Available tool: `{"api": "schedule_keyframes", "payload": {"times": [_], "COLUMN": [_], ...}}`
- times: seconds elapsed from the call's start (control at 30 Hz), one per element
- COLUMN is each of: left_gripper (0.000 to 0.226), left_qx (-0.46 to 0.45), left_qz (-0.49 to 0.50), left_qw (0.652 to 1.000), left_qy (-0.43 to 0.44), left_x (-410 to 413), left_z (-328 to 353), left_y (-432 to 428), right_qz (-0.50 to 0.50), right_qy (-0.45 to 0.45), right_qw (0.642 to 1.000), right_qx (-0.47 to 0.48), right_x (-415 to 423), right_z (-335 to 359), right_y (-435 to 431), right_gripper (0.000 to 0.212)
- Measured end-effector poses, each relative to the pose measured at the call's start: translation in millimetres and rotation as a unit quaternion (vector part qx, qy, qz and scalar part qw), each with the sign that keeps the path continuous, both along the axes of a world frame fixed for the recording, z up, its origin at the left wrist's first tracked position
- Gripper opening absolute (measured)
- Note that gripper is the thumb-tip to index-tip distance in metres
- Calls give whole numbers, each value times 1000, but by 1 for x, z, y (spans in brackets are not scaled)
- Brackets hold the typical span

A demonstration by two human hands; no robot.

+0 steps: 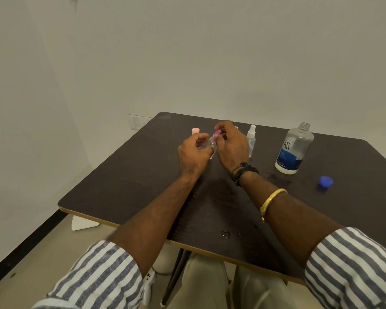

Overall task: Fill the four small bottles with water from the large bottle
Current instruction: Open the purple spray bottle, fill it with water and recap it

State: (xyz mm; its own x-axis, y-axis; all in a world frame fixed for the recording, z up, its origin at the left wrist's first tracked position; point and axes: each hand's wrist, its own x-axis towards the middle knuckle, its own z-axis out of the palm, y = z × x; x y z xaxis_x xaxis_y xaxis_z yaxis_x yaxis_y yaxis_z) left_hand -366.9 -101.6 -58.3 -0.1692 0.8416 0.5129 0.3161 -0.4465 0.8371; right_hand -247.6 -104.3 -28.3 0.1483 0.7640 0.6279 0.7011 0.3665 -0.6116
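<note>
Wall switch (pixel 136 122) noted at far left, past the corner of the dark surface (pixel 132 175). White cloth (pixel 83 224) lies on the floor under the surface's near-left edge. On the surface, far side, a pink cap (pixel 195 130) stands just left of the hands; what it sits on cannot be made out. Left hand (pixel 194 152): fingers curled round a small bottle (pixel 211 144), clear, held upright just above or on the surface, which of the two cannot be told. Right hand (pixel 231 146): thumb and fingers pinch a purple cap (pixel 216 134) at the top of that small bottle; the two hands are touching or nearly so. A trace of pink shows behind the right hand, not identifiable. Right wrist carries black bands (pixel 243 171); a gold bangle (pixel 272 200) sits further down the forearm. Spray bottle (pixel 251 139), clear with a white top, stands upright just right of the right hand. Large bottle (pixel 293 150), blue label, stands upright further right, neck open. Its blue cap (pixel 326 182) lies apart, nearer and to the right. Water drops (pixel 225 234) lie on the surface near its near edge, between the forearms.
</note>
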Motion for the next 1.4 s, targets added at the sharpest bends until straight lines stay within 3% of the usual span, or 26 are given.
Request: {"api": "schedule_keyframes", "payload": {"times": [0.13,0.4,0.6,1.0,1.23,1.4], "left_gripper": [49,30,20,15,26,13], "left_qx": [3,-8,-8,-4,-20,-22], "left_qz": [-26,-45,-54,-100,-121,-105], "left_qw": [1000,999,998,993,991,993], "left_qy": [6,11,20,55,49,46], "left_x": [9,35,55,89,99,109], "left_z": [2,-1,-3,1,-3,-2], "left_y": [-6,-14,-20,-31,-30,-34], "right_qz": [3,-10,-34,-67,-3,-65], "right_qy": [7,-8,-17,10,2,16], "right_qw": [999,998,999,997,1000,998], "right_qx": [31,69,25,31,-4,-17], "right_x": [6,25,46,84,99,104], "right_z": [1,0,0,-2,1,3], "right_y": [-11,-29,-35,-48,-56,-52], "right_gripper": [12,12,40,32,53,63]}}
